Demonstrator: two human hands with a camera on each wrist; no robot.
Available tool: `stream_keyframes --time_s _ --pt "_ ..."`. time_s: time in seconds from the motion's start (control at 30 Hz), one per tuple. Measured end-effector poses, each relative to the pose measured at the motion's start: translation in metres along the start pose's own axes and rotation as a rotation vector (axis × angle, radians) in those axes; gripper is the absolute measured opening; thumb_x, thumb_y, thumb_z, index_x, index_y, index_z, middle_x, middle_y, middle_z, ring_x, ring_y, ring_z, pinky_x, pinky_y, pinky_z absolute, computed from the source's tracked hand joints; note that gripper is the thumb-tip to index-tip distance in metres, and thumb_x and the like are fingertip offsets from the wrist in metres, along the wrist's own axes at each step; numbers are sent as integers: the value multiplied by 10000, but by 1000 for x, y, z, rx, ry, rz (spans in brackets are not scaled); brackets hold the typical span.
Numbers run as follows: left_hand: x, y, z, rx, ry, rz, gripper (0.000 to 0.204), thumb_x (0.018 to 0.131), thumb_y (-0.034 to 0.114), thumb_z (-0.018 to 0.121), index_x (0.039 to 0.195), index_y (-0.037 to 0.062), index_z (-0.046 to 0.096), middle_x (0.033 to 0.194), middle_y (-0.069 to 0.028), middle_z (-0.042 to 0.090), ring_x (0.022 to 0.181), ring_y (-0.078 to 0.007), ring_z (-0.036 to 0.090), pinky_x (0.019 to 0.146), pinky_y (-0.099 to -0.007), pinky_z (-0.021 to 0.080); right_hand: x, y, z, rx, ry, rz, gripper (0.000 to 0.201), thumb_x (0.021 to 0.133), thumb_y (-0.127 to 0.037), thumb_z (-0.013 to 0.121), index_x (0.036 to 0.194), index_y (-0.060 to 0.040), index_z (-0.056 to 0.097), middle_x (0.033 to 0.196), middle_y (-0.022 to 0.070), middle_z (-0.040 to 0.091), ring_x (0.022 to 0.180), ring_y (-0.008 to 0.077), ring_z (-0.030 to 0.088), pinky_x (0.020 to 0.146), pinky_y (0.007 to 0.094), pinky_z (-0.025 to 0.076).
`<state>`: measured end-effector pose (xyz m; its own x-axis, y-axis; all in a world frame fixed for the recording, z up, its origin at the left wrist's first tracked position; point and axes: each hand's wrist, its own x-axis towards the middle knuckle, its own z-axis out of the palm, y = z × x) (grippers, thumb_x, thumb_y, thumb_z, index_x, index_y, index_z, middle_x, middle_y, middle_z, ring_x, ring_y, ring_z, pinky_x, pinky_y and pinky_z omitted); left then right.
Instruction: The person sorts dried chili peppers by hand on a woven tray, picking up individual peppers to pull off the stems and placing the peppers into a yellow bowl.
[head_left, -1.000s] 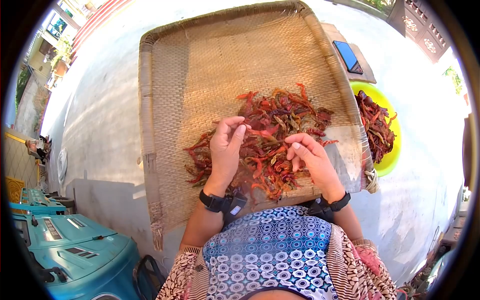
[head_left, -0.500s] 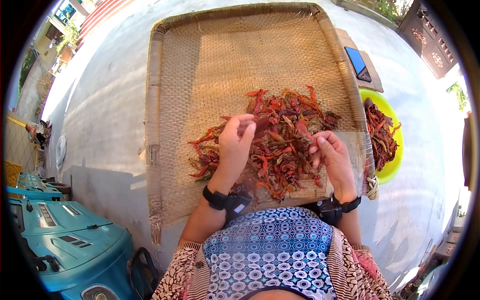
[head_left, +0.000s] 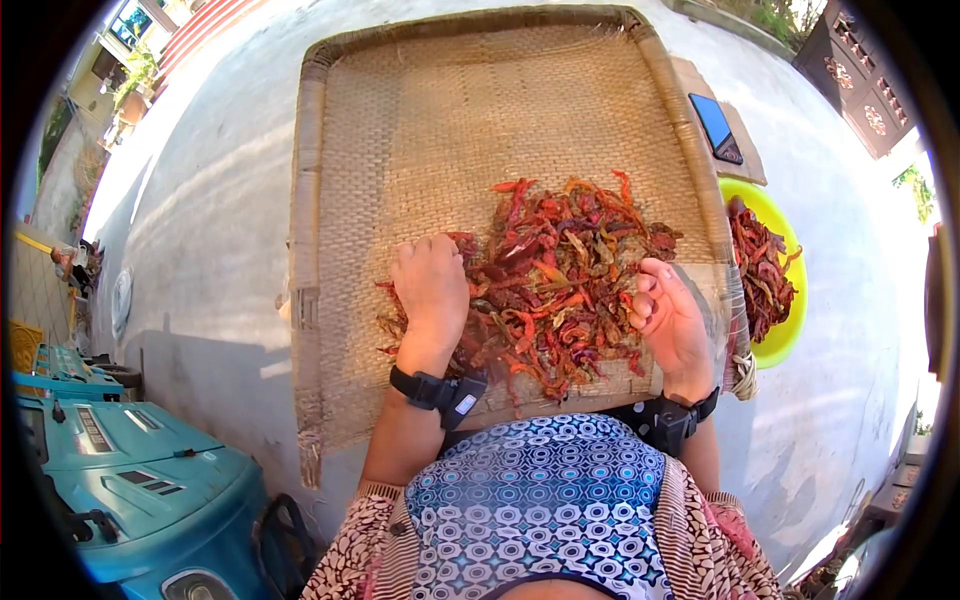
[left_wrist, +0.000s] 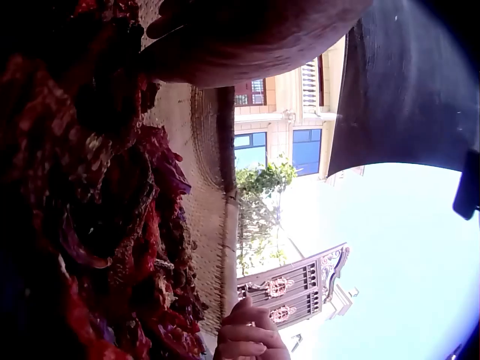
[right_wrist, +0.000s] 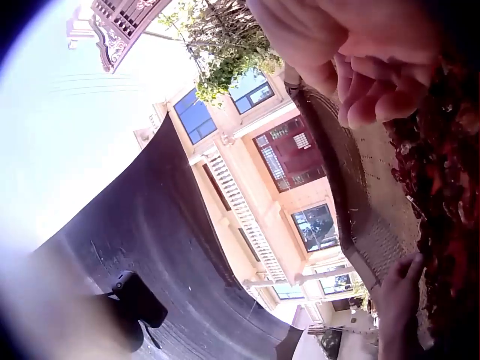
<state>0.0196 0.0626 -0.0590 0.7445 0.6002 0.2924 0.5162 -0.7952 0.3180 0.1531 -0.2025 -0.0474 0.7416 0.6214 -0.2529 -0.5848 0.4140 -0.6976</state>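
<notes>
Dried red chilies point(head_left: 560, 290) lie heaped on the near half of a woven bamboo tray point(head_left: 400, 120). My left hand point(head_left: 432, 290) is palm down at the heap's left edge, its fingers bent down toward the chilies and the fingertips hidden. From the left wrist view, that hand point(left_wrist: 247, 37) hangs close over dark red chilies point(left_wrist: 142, 247); I cannot tell whether it holds one. Over the heap's right edge, my right hand point(head_left: 668, 320) is turned partly palm up with loosely curled fingers. Nothing shows between these fingers point(right_wrist: 367, 109) in the right wrist view.
Right of the tray stands a yellow-green basin point(head_left: 775, 350) with more dried chilies point(head_left: 762, 275). Behind it a phone point(head_left: 715, 128) lies on cardboard point(head_left: 750, 165). A teal vehicle point(head_left: 150, 470) stands at the lower left. The tray's raised rim point(head_left: 305, 200) borders the work area.
My left hand has moved left and down onto the heap's left edge. My right hand shifted right, then its fingers relaxed; the reddish chili at its fingertips half a second ago is gone from them.
</notes>
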Motion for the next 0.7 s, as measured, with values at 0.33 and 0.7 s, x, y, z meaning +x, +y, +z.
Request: stream_keyframes --time_s 0.33,0.7 --pt "-5 28 -7 -1242 -449 18 77 987 111 537 989 35 549 937 -5 540 827 -89 506 754 -246 444 3 16 44 -533 -232 55 219 990 -181 552 1182 -75 555 908 28 639 668 69 565 612 206 467" --pt "-11 33 -7 -1378 -725 -20 103 1002 173 538 995 72 551 900 7 586 795 -72 554 712 -234 480 9 31 57 -703 -244 -45 207 949 -191 632 1081 -37 590 850 9 613 676 49 543 601 199 464"
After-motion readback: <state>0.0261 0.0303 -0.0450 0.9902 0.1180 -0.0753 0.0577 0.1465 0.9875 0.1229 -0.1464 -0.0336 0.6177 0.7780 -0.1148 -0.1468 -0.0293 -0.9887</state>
